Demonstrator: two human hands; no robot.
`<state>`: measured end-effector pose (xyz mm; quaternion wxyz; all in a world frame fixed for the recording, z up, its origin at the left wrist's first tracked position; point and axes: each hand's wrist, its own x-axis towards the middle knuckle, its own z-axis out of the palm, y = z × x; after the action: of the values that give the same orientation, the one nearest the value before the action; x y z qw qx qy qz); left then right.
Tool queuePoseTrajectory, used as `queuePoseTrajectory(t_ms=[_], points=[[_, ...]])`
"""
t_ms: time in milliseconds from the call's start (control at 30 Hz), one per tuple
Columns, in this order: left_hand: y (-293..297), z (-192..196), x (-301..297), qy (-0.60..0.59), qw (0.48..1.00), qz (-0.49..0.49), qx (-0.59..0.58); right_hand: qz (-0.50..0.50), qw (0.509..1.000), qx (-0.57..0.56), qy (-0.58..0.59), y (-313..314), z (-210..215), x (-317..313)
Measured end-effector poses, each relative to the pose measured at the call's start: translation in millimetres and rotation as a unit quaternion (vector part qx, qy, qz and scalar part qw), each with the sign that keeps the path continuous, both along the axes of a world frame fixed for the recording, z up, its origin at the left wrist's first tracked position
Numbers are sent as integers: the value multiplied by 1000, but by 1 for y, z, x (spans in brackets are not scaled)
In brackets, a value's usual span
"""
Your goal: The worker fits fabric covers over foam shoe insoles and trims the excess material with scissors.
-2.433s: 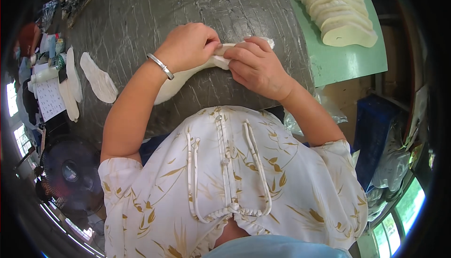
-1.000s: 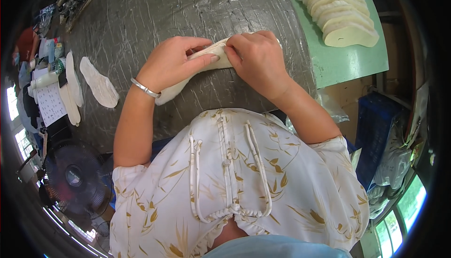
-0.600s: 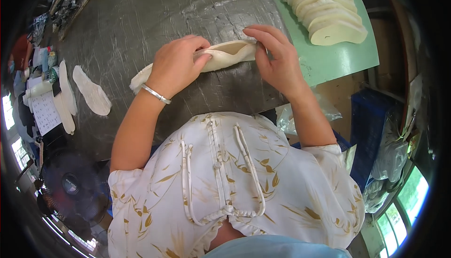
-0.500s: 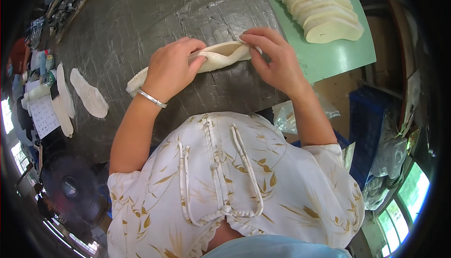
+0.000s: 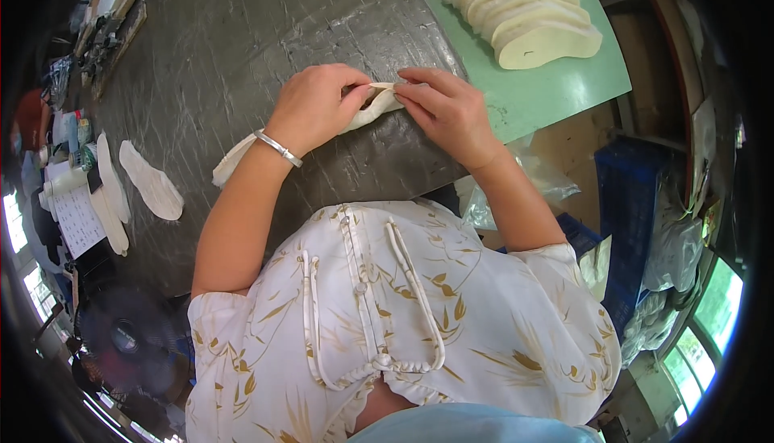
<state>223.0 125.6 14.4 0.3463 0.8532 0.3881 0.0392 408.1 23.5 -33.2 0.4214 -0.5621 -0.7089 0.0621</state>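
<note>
Your left hand (image 5: 316, 107) and your right hand (image 5: 448, 110) meet over one long, cream-white, insole-shaped soft piece (image 5: 242, 155) that lies on the dark grey, streaked worktable (image 5: 218, 56). The fingers of your left hand are curled together and pinch the upper end of the piece, thumb against fingertips. The fingers of your right hand are drawn close together too, pressing the same end from the other side, so both hands grip it where it folds. The rest of the piece trails out under your left wrist, past the thin silver bangle (image 5: 277, 147), and rests flat on the table.

To your right, a row of overlapping cream insole-shaped pieces (image 5: 524, 8) sits on a pale green board (image 5: 564, 88). On your far left, a single white insole-shaped piece (image 5: 151, 180) lies well apart on the table.
</note>
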Motion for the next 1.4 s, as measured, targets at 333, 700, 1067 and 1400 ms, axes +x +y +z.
queuePoseTrajectory(t_ms=[333, 700, 1067, 1400], points=[[-7, -14, 7, -17, 997, 70, 40, 59, 994, 67, -58, -1, -1, -3], [14, -12, 0, 3, 999, 42, -29, 69, 988, -77, 113, -9, -4, -12], [30, -20, 1, 8, 986, 22, -164, -16, 994, -46, 95, 0, -4, -7], [26, -21, -12, -16, 945, 14, -325, 5, 958, -190, 217, -5, 15, 0]])
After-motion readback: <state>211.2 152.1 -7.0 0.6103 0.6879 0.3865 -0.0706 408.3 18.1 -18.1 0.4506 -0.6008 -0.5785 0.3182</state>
